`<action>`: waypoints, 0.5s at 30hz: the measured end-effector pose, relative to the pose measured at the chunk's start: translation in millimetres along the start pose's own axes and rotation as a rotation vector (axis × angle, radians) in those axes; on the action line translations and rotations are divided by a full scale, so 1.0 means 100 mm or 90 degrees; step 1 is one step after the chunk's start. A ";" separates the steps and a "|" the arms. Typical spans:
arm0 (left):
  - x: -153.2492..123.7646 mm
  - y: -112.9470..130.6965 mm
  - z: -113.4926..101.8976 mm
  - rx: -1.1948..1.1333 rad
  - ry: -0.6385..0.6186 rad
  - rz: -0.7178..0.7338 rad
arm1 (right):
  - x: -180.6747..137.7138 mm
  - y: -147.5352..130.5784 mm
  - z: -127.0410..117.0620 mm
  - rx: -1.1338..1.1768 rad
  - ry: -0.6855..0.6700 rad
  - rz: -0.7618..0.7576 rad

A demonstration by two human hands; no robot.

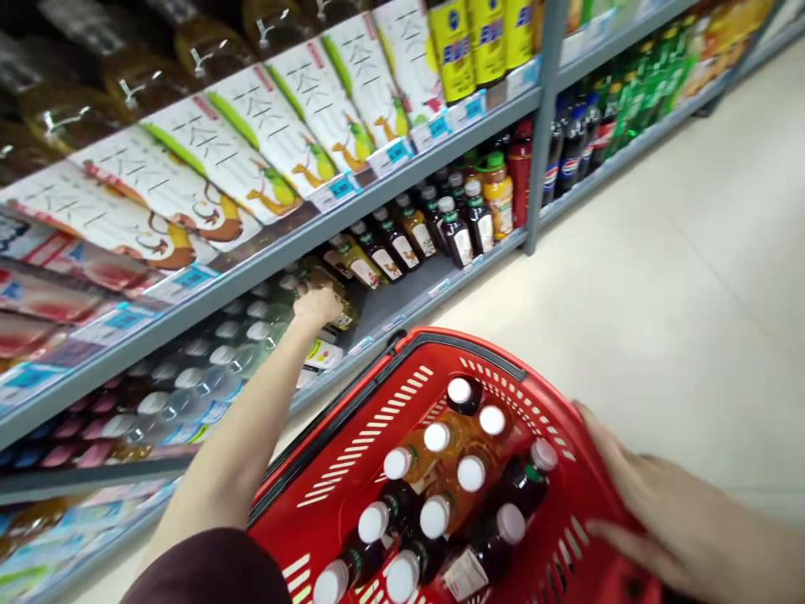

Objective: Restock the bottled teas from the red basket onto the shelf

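Note:
My left hand [319, 305] reaches onto the lower shelf, its fingers closed around the upper part of a yellowish drink bottle [343, 312]. That bottle leans among other bottles, and its cap is hidden by my hand. On the right, my right hand [641, 495] grips the rim of a red shopping basket [371, 419], thumb on the inner side. Several bottles with white caps stand in the basket; some hold orange juice [453, 432], others a dark drink [496, 545].
White drink cartons [302, 117] line the shelf above my left arm. Dark juice bottles [457, 231] stand deeper along the lower shelf, with clear water bottles [189, 394] nearer me. A grey shelf post [542, 126] rises beyond. Pale floor [660, 277] stretches to the right.

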State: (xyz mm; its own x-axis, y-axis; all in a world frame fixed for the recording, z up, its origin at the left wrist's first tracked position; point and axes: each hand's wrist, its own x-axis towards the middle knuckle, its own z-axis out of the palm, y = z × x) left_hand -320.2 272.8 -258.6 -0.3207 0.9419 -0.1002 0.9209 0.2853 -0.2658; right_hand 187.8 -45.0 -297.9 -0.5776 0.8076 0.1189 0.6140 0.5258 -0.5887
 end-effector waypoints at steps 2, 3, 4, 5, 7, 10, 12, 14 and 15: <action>-0.25 0.06 -0.10 0.020 -0.015 0.054 | 0.03 -0.06 -0.09 -0.048 -0.064 0.037; -0.39 0.07 -0.14 0.032 -0.014 0.083 | 0.05 -0.09 -0.13 -0.081 -0.082 0.037; -0.54 0.06 -0.18 0.043 -0.004 0.111 | 0.09 -0.11 -0.17 -0.106 -0.103 0.044; -0.71 0.05 -0.21 0.051 0.014 0.137 | 0.12 -0.13 -0.19 -0.127 -0.116 0.050; -1.06 0.00 -0.29 0.060 0.063 0.179 | 0.18 -0.17 -0.22 -0.145 -0.144 0.066; -1.62 -0.11 -0.41 0.050 0.128 0.208 | 0.23 -0.20 -0.25 -0.144 -0.178 0.101; -1.98 -0.19 -0.45 0.042 0.144 0.215 | 0.23 -0.21 -0.28 -0.129 -0.190 0.128; -2.31 -0.28 -0.46 0.048 0.125 0.227 | 0.23 -0.20 -0.31 -0.116 -0.200 0.152; -2.47 -0.32 -0.44 0.055 0.097 0.242 | 0.23 -0.19 -0.32 -0.107 -0.204 0.166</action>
State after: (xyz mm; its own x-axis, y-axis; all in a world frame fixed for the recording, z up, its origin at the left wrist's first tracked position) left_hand -260.5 38.5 -183.1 0.0814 0.9945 -0.0662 0.9430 -0.0983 -0.3179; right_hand 180.5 -28.0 -258.2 -0.5135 0.8094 -0.2851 0.8245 0.3734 -0.4251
